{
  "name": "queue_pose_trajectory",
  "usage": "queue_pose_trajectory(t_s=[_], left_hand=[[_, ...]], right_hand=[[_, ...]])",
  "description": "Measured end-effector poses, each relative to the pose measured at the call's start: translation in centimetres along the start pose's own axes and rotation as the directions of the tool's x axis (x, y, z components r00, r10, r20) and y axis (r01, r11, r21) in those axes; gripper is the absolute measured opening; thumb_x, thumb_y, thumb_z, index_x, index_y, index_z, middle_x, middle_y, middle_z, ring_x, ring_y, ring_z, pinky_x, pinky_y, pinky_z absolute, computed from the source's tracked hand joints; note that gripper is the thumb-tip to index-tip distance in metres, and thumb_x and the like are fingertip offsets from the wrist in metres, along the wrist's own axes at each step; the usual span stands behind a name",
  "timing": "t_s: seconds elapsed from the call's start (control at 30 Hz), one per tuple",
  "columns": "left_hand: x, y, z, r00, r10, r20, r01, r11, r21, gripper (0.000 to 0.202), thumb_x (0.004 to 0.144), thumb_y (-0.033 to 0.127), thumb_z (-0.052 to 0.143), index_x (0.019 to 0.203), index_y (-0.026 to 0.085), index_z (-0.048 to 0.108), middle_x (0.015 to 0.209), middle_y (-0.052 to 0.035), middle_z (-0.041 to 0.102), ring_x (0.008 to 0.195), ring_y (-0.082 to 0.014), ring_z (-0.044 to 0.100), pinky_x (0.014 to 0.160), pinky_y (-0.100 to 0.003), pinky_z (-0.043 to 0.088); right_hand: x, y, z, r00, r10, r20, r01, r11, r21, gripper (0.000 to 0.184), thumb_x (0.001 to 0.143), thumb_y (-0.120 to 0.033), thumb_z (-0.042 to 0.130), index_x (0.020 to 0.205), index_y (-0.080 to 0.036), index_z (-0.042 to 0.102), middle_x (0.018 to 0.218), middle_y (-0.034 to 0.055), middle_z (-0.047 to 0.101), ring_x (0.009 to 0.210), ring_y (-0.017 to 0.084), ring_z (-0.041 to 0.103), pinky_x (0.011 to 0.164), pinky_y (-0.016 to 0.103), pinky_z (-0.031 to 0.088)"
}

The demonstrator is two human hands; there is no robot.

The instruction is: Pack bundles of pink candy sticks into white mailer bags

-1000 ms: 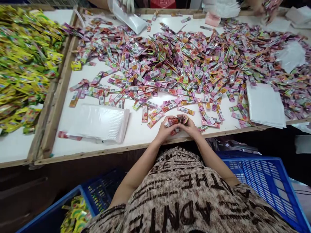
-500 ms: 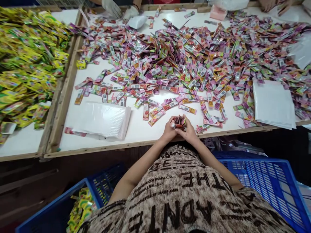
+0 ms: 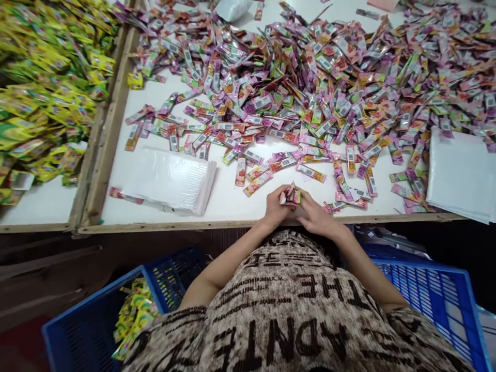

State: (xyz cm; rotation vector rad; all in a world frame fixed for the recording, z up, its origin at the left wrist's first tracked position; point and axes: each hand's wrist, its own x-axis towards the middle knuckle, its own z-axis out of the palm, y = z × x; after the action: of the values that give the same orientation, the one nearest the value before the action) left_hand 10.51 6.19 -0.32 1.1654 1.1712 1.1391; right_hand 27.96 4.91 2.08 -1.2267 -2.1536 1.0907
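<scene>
At the wooden edge (image 3: 209, 225), the right hand (image 3: 318, 216) has opened; the left hand (image 3: 276, 208) grips the packets (image 3: 290, 196), seemingly alone now.

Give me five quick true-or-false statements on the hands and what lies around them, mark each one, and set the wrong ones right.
1. The left hand holds a small bunch of sachets. True.
2. The right hand grips a piece of white packaging. False: the right hand is beside the bunch of sachets, apart from the white packaging.
3. White packaging lies on the table to both sides of the hands. True.
4. The yellow pile lies to the right of the wooden divider. False: it lies to the left.
5. The lower-left blue crate contains yellow-green packets. True.
</scene>
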Motion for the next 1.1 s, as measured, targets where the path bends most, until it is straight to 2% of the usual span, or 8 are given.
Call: queue_pose_trajectory(t_s=[0.1, 0.23, 0.33, 0.43, 0.6, 0.73, 0.87, 1.1], left_hand=[[-0.1, 0.5, -1.9, 0.967, -0.233, -0.106, 0.188, 0.927, -0.325, 0.035, 0.064, 0.024, 0.082, 0.095, 0.019, 0.066, 0.087, -0.0044, 0.071, 0.082, -0.0211, 0.067, 0.076, -0.035, 0.055], [-0.9, 1.6, -8.6, 0.927, -0.34, -0.157, 0.22, 0.835, -0.504, 0.045, 0.055, 0.02, 0.09, 0.092, 0.02, 0.064, 0.083, -0.0001, 0.07, 0.074, -0.0173, 0.067, 0.07, -0.031, 0.055], [-2.2, 1.7, -14.6, 0.944, -0.277, -0.179, 0.135, 0.821, -0.555, 0.04, 0.058, 0.022, 0.09, 0.089, 0.019, 0.065, 0.066, 0.0027, 0.063, 0.067, -0.0144, 0.063, 0.073, -0.031, 0.055], [-3.8, 1.4, -18.4, 0.952, -0.233, -0.197, 0.051, 0.758, -0.65, 0.039, 0.059, 0.026, 0.089, 0.088, 0.02, 0.064, 0.062, 0.0054, 0.052, 0.062, -0.0104, 0.054, 0.075, -0.03, 0.055], [-4.2, 1.1, -19.2, 0.953, -0.206, -0.224, -0.013, 0.709, -0.705, 0.038, 0.063, 0.031, 0.085, 0.09, 0.024, 0.059, 0.067, 0.0055, 0.042, 0.063, -0.0109, 0.046, 0.078, -0.034, 0.056], [-3.8, 1.2, -18.9, 0.966, -0.221, -0.133, 0.068, 0.716, -0.694, 0.043, 0.057, 0.029, 0.088, 0.091, 0.023, 0.061, 0.067, 0.0047, 0.046, 0.065, -0.0122, 0.049, 0.08, -0.036, 0.055], [-4.1, 1.2, -19.1, 0.966, -0.23, -0.116, 0.085, 0.709, -0.7, 0.042, 0.055, 0.029, 0.088, 0.088, 0.023, 0.064, 0.065, 0.0042, 0.049, 0.063, -0.0127, 0.049, 0.079, -0.038, 0.054], [-4.1, 1.0, -19.4, 0.969, -0.238, -0.062, 0.133, 0.72, -0.681, 0.043, 0.055, 0.029, 0.089, 0.089, 0.022, 0.064, 0.065, 0.0033, 0.051, 0.065, -0.014, 0.052, 0.08, -0.038, 0.054]], right_hand=[[2.1, 1.8, -2.5, 0.975, 0.12, -0.187, -0.131, 0.99, -0.051, 0.038, 0.084, -0.014, 0.05, 0.114, -0.022, 0.072, 0.114, 0.0099, 0.071, 0.107, 0.027, 0.065, 0.098, 0.047, 0.051], [5.6, 4.4, -4.8, 0.835, 0.221, -0.504, -0.356, 0.915, -0.189, 0.023, 0.084, -0.018, 0.051, 0.095, -0.017, 0.071, 0.098, 0.0115, 0.071, 0.093, 0.027, 0.064, 0.089, 0.045, 0.051], [7.1, 5.3, -4.7, 0.872, 0.175, -0.458, -0.364, 0.858, -0.364, 0.018, 0.084, -0.022, 0.055, 0.096, -0.016, 0.068, 0.106, 0.0158, 0.068, 0.105, 0.032, 0.058, 0.096, 0.048, 0.045], [7.9, 4.5, -3.4, 0.918, 0.18, -0.352, -0.332, 0.836, -0.438, 0.018, 0.086, -0.02, 0.051, 0.098, -0.015, 0.064, 0.101, 0.0175, 0.067, 0.099, 0.033, 0.056, 0.088, 0.047, 0.044], [10.7, -0.3, 0.5, 1.0, 0.004, -0.027, -0.014, 0.911, -0.412, 0.042, 0.088, -0.015, 0.051, 0.13, -0.016, 0.055, 0.106, 0.0135, 0.067, 0.094, 0.029, 0.057, 0.083, 0.04, 0.042], [13.0, -3.0, 4.7, 0.959, -0.137, 0.246, 0.257, 0.784, -0.565, 0.035, 0.088, -0.007, 0.047, 0.115, -0.016, 0.067, 0.104, 0.0144, 0.065, 0.099, 0.029, 0.053, 0.083, 0.04, 0.037], [12.9, -3.1, 6.3, 0.94, -0.186, 0.287, 0.327, 0.734, -0.596, 0.029, 0.092, -0.007, 0.041, 0.095, -0.016, 0.068, 0.102, 0.0146, 0.064, 0.099, 0.029, 0.051, 0.088, 0.041, 0.034], [15.9, -3.1, 5.2, 0.992, -0.04, 0.119, 0.106, 0.774, -0.625, 0.049, 0.087, -0.007, 0.046, 0.136, -0.008, 0.05, 0.113, 0.0181, 0.065, 0.105, 0.032, 0.055, 0.087, 0.042, 0.035]])
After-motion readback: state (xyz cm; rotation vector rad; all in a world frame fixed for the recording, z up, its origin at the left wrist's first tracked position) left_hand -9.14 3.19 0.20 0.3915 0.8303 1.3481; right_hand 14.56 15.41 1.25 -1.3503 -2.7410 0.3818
